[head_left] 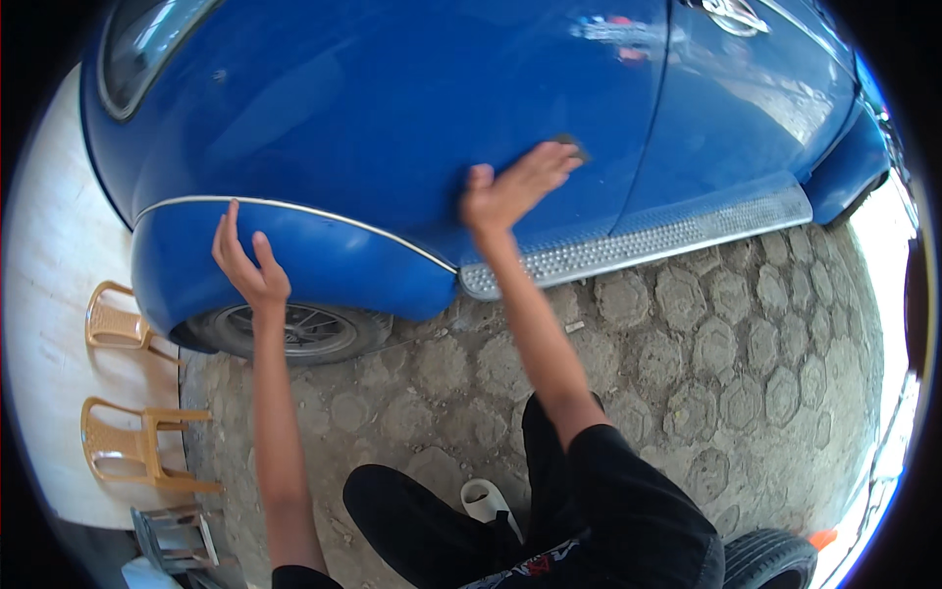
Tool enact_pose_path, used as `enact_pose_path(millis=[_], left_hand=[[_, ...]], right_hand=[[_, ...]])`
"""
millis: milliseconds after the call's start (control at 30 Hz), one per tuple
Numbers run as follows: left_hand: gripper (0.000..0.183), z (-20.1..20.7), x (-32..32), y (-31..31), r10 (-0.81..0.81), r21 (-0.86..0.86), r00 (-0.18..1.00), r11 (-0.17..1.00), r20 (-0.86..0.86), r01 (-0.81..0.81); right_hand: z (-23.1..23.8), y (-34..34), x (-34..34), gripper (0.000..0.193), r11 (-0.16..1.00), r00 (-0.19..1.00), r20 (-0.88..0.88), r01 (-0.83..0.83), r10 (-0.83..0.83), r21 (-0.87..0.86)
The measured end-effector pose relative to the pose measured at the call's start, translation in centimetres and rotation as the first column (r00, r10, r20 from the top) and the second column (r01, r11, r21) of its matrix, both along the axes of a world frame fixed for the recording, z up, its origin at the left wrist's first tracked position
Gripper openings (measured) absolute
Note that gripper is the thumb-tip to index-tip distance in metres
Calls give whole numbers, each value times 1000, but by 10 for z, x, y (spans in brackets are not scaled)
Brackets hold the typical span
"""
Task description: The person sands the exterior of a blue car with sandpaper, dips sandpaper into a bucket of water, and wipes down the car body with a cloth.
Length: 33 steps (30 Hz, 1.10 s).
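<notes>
A blue car (392, 108) stands side-on before me. My right hand (515, 191) lies over the lower body panel, left of the door seam and above the running board (648, 236). Its fingers press a small dark olive pad (572, 148) against the paint; only the pad's edge shows past the fingertips, and the hand is slightly blurred. My left hand (251, 263) is open with nothing in it, fingers stretched upward at the rear fender (353, 255). Its fingertips reach the pale trim strip (324, 211); whether they touch the car I cannot tell.
Below the fender is the rear wheel (294, 334). Hexagonal pavers (687, 402) cover the dusty ground. At the left stand a tan plastic chair (128, 442), another tan chair (116, 319) and a grey one (172, 535). A loose tyre (770, 562) lies at the lower right.
</notes>
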<state>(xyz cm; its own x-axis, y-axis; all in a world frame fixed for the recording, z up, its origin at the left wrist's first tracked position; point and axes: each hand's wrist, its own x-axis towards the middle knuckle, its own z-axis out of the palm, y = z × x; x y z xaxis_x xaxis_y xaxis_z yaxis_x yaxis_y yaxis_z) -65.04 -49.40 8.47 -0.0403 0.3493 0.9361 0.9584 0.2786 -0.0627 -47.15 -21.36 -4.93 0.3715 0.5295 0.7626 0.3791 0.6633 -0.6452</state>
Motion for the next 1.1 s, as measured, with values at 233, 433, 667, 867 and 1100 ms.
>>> enact_pose_path(millis=[233, 433, 667, 867, 1100], left_hand=[[55, -69, 68, 79, -227, 76, 968, 973, 103, 220], [55, -120, 96, 116, -312, 103, 939, 949, 143, 299], [59, -122, 73, 98, -185, 121, 978, 977, 92, 173], [64, -128, 65, 103, -192, 92, 980, 978, 53, 187], [65, -130, 67, 107, -114, 96, 993, 989, 29, 111]], right_hand=[[-83, -28, -10, 94, 933, 827, 558, -142, -72, 331], [-103, 74, 110, 85, 912, 667, 744, -281, -39, 299], [-120, 100, 159, 116, 981, 989, 102, -90, 109, -174], [-149, 27, 57, 115, 988, 923, 353, -155, 151, -17], [-172, -16, 50, 101, 921, 524, 838, -383, 153, 72]])
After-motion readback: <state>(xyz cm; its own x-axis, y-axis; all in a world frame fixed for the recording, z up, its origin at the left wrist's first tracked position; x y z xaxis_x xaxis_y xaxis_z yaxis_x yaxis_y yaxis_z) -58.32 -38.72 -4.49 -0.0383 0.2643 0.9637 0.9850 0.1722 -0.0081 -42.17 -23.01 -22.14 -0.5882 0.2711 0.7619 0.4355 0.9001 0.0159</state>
